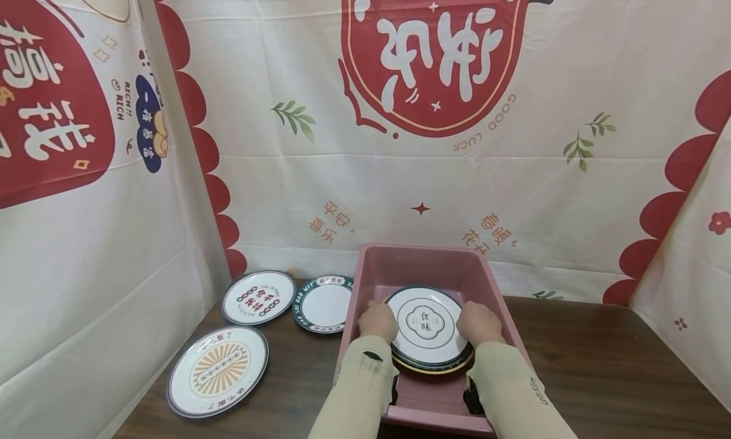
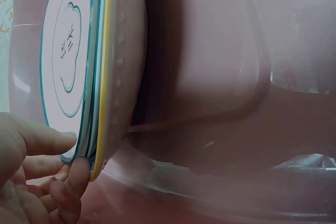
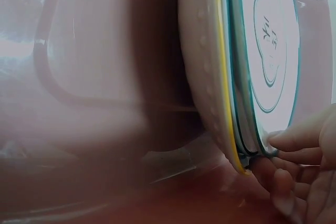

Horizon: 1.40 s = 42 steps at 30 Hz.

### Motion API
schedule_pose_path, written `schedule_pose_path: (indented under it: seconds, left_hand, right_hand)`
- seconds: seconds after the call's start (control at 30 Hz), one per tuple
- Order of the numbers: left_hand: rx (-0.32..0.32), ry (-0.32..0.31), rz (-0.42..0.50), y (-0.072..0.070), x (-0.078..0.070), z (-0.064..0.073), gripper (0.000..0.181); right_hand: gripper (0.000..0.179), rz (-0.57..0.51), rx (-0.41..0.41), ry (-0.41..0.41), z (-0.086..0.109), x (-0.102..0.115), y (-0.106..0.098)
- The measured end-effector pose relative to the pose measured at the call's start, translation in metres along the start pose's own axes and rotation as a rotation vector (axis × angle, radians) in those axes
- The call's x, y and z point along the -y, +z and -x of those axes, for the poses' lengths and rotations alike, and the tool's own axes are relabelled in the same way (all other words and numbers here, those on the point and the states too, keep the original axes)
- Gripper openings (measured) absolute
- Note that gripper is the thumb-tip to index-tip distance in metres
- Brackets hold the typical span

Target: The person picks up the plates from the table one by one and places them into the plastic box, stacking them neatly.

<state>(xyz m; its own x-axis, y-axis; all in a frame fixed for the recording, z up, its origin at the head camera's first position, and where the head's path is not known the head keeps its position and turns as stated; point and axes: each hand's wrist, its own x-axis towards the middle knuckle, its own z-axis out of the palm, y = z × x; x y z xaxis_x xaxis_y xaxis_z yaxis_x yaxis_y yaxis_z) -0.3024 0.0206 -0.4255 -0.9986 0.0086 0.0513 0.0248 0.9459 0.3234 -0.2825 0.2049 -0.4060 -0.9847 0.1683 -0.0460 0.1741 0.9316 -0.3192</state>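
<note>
A white plate [image 1: 426, 356] with a dark green rim and a central emblem tops a short stack inside a pink plastic bin [image 1: 422, 261]. Below it shows a yellow-rimmed plate [image 2: 123, 66] with a beaded underside. My left hand [image 1: 378, 323] pinches the top plate at its left edge, thumb [image 2: 58, 141] on the upper face and fingers curled under the rim. At the right edge my right hand [image 1: 481, 323] pinches it the same way, its thumb [image 3: 286, 139] above and fingers beneath. In both wrist views the fingertips are right at the stacked rims.
Three more plates lie on the dark wooden table [image 1: 605, 363] left of the bin: one with red lettering [image 1: 259, 297], one with a green lettered rim [image 1: 325, 304], and one with an orange sunburst [image 1: 219, 370]. A printed cloth [image 1: 274, 191] hangs behind and at both sides.
</note>
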Motion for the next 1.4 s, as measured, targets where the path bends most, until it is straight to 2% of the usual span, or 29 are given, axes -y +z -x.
schedule_pose_path:
  seconds: [0.07,0.5,1.4]
  left_hand:
    - [0.015,0.0,-0.007,-0.0007,-0.0007,-0.0001,0.02]
    - [-0.031,0.024,-0.061,0.0022,-0.0013,0.0005,0.018]
    - [-0.026,0.014,-0.047,0.0053,-0.0001,-0.001,0.017]
  right_hand:
    - [0.012,-0.01,0.005,0.001,0.0001,-0.0001,-0.0006]
    - [0.013,-0.01,0.004,-0.009,-0.0004,-0.0014,-0.0014]
    - [0.015,0.011,-0.021,-0.008,0.0012,-0.0014,0.0018]
